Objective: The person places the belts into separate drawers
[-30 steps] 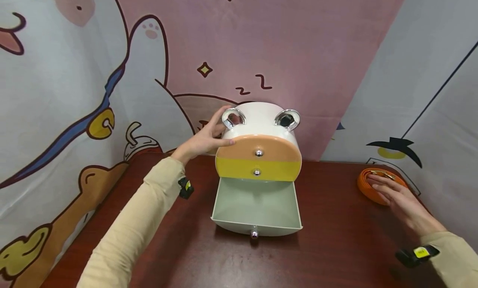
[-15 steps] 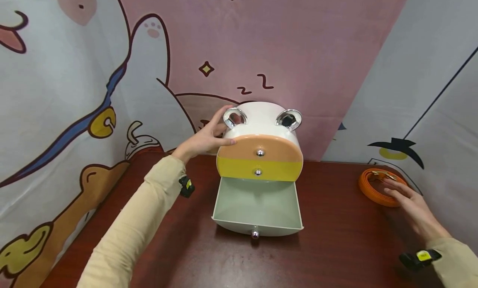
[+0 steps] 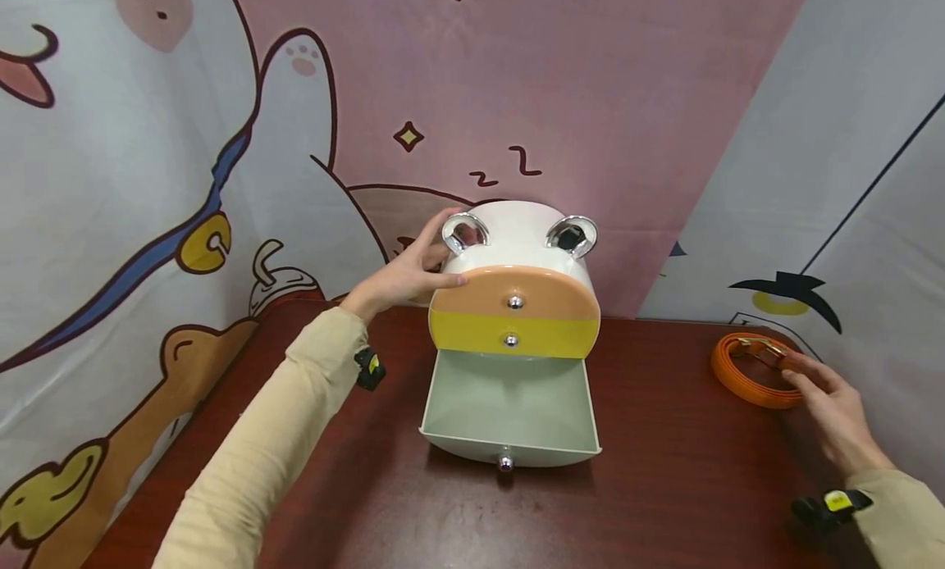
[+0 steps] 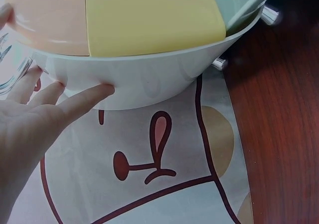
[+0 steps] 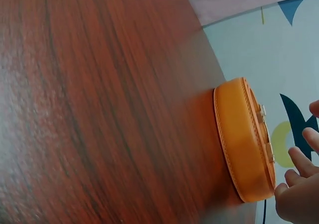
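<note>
A white desktop drawer box [image 3: 517, 233] with two silver ring-like ears stands mid-table. Its front has an orange drawer [image 3: 472, 290] on top and a yellow drawer [image 3: 546, 335] below, both closed. At the bottom a pale green drawer [image 3: 509, 397] is pulled out, with nothing in it. My left hand [image 3: 402, 278] rests on the box's left side, thumb at the front edge; in the left wrist view its fingers [image 4: 84, 102] lie straight against the white wall. At the right, my right hand [image 3: 834, 405] has its fingertips at the rim of a coiled orange strap [image 3: 753, 393] with gold-coloured metal fittings.
The dark red wooden table [image 3: 650, 503] carries the box and the strap. Behind it hangs a pink and white cartoon-printed cloth [image 3: 591, 102], close to the back of the box. Another printed side [image 3: 886, 249] stands by the strap at the right.
My right hand has drawn back from over the coiled strap to its right edge, uncovering its centre. The strap, the box and my left hand look unmoved.
</note>
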The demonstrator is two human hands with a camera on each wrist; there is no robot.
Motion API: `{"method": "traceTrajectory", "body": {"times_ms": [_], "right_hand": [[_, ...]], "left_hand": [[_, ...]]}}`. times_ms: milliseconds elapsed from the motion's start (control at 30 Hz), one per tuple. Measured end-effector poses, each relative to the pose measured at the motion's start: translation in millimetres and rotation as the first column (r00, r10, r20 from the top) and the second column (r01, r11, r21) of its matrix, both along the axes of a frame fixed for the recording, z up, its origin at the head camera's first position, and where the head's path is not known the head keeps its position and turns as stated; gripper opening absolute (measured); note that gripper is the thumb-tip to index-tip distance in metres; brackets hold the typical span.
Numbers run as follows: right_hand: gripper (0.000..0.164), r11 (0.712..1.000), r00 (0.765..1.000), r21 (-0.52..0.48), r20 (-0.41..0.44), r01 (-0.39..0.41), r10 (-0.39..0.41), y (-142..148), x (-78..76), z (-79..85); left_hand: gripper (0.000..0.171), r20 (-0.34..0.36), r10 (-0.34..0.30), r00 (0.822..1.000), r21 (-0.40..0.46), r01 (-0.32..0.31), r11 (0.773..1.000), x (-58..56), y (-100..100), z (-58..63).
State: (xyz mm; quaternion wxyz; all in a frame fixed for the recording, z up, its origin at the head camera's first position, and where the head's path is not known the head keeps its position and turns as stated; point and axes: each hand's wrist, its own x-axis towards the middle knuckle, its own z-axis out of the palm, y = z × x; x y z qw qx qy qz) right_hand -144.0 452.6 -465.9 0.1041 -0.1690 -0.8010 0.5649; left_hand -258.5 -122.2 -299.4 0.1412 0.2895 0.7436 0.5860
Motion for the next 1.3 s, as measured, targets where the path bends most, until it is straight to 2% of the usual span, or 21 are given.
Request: {"method": "traceTrajectory", "body": {"times_ms": [100,200,333,433,600,800,867,1000,1100,1200,1300], "right_hand": [[0.061,1.0,1.0,-0.002,0.014,0.025,-0.025,1,-1.0,-0.9],[0.059,0.993,0.997,-0.09,-0.011,0.075,-0.076,4,-1.3,-3.4],[0.055,0.953,0.982,-0.277,-0.111,0.12,-0.156,8,-3.0,-7.0],[0.057,0.933,0.975,-0.336,-0.128,0.13,-0.182,12,-5.0,-10.3],[0.064,0.933,0.977,-0.314,-0.059,0.175,-0.203,14,-8.6,-17.9],[0.07,0.899,0.973,-0.379,0.01,0.218,-0.231,13,-17.1,-16.7],[0.069,0.9,0.97,-0.366,0.04,0.238,-0.241,12,-20.3,-16.4],[0.067,0.937,0.968,-0.242,0.083,0.251,-0.237,13,-24.7,-18.5],[0.069,0.966,0.972,-0.138,0.115,0.218,-0.203,15,-25.6,-20.9],[0.07,0.98,0.977,-0.086,0.128,0.181,-0.169,17,-26.0,-22.5],[0.07,0.985,0.981,-0.079,0.133,0.152,-0.14,18,-26.5,-22.9]], "left_hand": [[0.093,0.014,0.003,1.0,0.004,-0.003,1.0,0.2,0,-0.1],[0.092,0.023,0.0,1.0,0.01,0.0,1.0,0.6,0,0.0],[0.092,0.012,-0.007,1.0,0.013,0.007,1.0,0.6,0,0.6],[0.093,-0.003,-0.005,1.0,0.005,0.005,1.0,0.5,0,0.8],[0.094,-0.009,-0.001,1.0,0.001,0.001,1.0,1.0,0,1.0],[0.094,-0.002,-0.004,1.0,0.009,0.004,1.0,0.4,0,0.6],[0.095,-0.008,-0.005,1.0,0.009,0.005,1.0,0.0,0,0.6],[0.095,-0.02,-0.002,1.0,-0.001,0.002,1.0,-0.7,0,0.6],[0.095,-0.017,0.004,1.0,-0.012,-0.004,1.0,-0.7,1,0.4],[0.094,-0.002,0.003,1.0,-0.003,-0.003,1.0,-0.2,1,0.4],[0.094,0.005,-0.004,1.0,0.011,0.004,1.0,0.3,0,0.7]]}}
